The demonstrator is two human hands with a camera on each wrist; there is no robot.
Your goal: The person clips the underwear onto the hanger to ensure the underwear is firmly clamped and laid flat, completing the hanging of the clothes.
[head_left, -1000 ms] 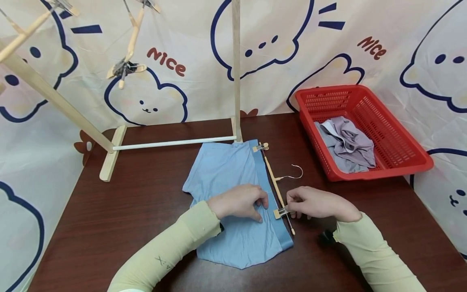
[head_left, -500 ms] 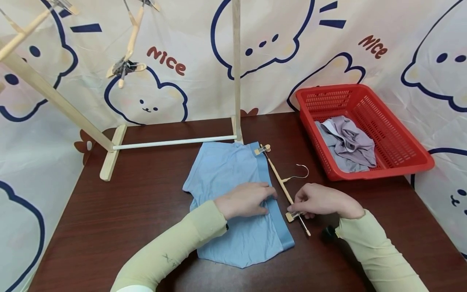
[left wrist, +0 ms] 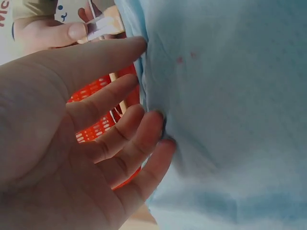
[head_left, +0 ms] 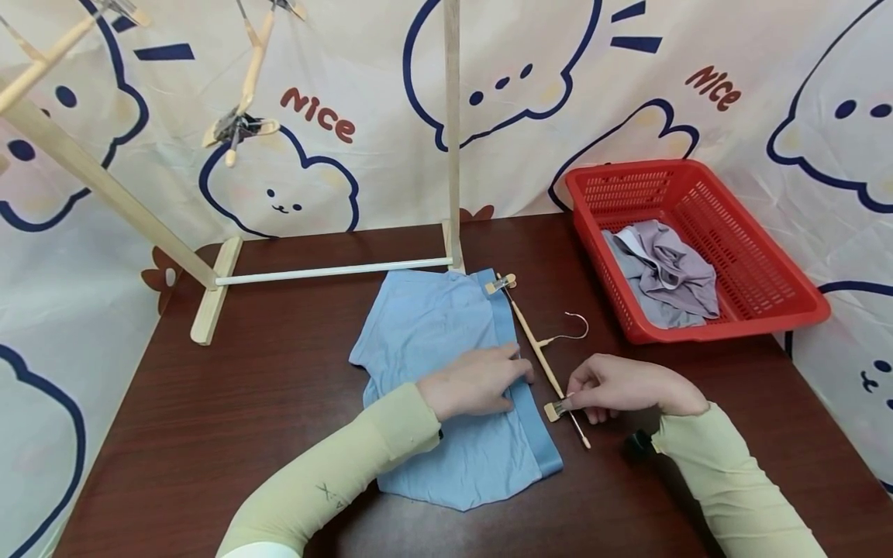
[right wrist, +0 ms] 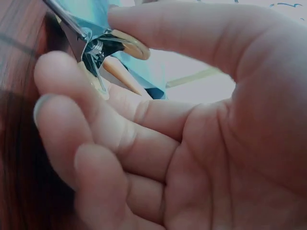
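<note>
Light blue shorts (head_left: pixel 446 325) lie on the table with their waistband to the right. My left hand (head_left: pixel 477 380) rests on them, its loosely bent fingers touching the cloth at the waistband; in the left wrist view the fingers are spread against the shorts (left wrist: pixel 230 110). A wooden clip hanger (head_left: pixel 537 345) lies alongside the waistband. Its far clip (head_left: pixel 500 284) is on the waistband's far corner. My right hand (head_left: pixel 621 387) pinches the near clip (head_left: pixel 556 410), which stands apart from the cloth. The right wrist view shows thumb and fingers on the handles of that clip (right wrist: pixel 127 44).
A red basket (head_left: pixel 753 325) with crumpled grey and mauve clothes (head_left: pixel 670 271) stands at the back right. At the back left is a wooden rack with a white lower bar (head_left: pixel 335 273). Another clip hanger (head_left: pixel 254 66) hangs above it. A patterned cloth covers the wall.
The near clip has come off the waistband and moved right with my right hand, swinging the hanger's near end outward. My left hand has shifted right to the waistband's edge.
</note>
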